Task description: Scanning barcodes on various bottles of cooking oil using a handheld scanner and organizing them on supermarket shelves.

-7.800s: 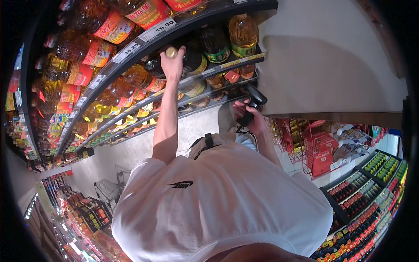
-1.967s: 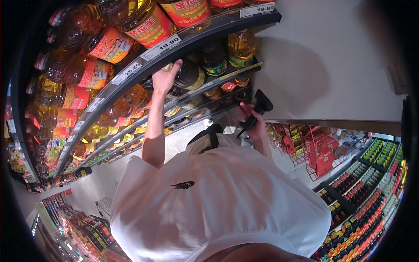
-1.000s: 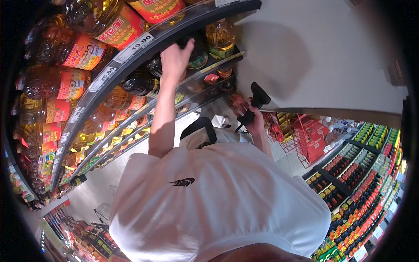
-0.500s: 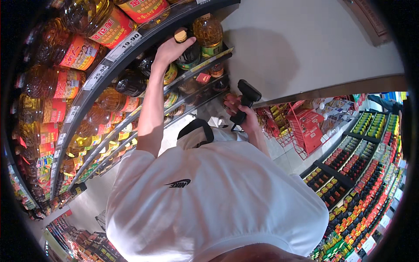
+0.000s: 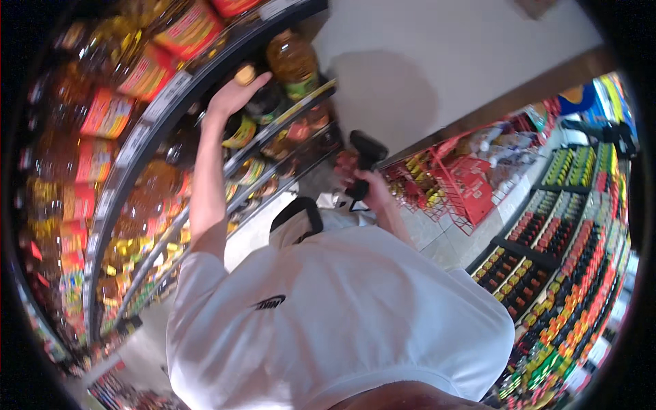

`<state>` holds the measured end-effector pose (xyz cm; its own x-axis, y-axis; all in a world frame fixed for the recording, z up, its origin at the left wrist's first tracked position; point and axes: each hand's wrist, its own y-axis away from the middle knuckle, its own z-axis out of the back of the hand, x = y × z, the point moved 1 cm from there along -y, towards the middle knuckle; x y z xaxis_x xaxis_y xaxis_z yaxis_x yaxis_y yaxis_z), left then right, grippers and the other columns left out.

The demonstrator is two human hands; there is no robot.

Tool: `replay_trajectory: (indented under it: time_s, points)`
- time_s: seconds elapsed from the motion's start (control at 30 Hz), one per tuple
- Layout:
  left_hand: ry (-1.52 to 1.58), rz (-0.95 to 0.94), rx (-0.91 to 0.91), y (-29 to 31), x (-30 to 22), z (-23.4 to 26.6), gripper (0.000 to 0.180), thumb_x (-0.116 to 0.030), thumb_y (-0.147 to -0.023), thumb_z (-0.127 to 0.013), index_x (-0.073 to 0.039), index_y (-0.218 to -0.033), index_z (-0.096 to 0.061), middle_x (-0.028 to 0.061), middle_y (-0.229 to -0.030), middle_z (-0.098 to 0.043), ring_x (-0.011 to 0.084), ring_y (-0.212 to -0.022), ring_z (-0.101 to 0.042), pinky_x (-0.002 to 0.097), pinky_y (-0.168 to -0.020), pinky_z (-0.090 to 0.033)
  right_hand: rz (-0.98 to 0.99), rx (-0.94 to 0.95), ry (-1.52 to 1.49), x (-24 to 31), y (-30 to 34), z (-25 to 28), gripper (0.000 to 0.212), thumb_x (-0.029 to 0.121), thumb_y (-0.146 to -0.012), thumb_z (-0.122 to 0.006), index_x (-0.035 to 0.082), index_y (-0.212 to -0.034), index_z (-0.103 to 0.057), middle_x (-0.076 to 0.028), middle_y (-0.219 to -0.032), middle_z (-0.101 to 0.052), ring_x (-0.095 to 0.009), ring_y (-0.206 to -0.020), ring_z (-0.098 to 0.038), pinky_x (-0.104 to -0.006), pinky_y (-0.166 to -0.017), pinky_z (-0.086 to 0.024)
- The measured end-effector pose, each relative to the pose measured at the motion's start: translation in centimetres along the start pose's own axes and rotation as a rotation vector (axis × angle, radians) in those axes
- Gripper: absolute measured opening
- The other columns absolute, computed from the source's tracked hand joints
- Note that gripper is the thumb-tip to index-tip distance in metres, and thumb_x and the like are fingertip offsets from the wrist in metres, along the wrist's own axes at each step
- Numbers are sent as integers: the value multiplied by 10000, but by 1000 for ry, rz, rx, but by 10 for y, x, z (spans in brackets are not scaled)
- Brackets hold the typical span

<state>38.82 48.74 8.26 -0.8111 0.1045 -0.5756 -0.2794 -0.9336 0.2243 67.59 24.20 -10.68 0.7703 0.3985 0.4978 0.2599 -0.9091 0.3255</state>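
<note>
At the shelf on the left, my left hand point(image 5: 232, 97) grips the neck of a dark bottle point(image 5: 263, 104) just below its pale yellow cap point(image 5: 244, 74). The thumb points to the right, and the other fingers are hidden behind the bottle. Right beside it stands a large amber oil bottle point(image 5: 292, 58) with a green label. Lower and nearer my body, my right hand point(image 5: 377, 193) is wrapped around the handle of a black handheld device point(image 5: 369, 147) shaped like a barcode scanner.
A curved shelf edge point(image 5: 171, 92) with price tags crosses above my left arm, with oil bottles point(image 5: 109, 113) behind it. A pale wall panel point(image 5: 424, 61) rises ahead. Red wire baskets point(image 5: 465, 188) stand to the right, beyond them racks of small bottles point(image 5: 547, 232).
The view has swung, so the shelf and both hands appear farther left. My left hand stays at the dark bottle, and my right hand keeps the black device.
</note>
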Motion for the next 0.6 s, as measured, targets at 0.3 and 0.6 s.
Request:
replay_trajectory:
  time_s: [0.3, 0.6]
  points:
    - [343, -66, -160, -68, 108, -25, 631, -424, -970, -555, 11, -1418, -468, 137, -1467, -474, 210, -1384, -401, 342, -1151, -278, 62, 20, 56, 10, 21, -14, 419, 69, -848, -635, 64, -1256, -536, -85, -1227, -628, -209, -1099, -626, -315, -821, -525]
    - [35, 21, -613, -14, 46, -58, 752, -488, -904, -648, 89, -1349, -463, 292, -1385, -471, 404, -1312, -427, 437, -1065, -361, 86, -87, 278, 27, 66, -14, 295, 80, -851, -644, 40, -1135, -577, -76, -1042, -656, -166, -906, -653, -272, -819, -517]
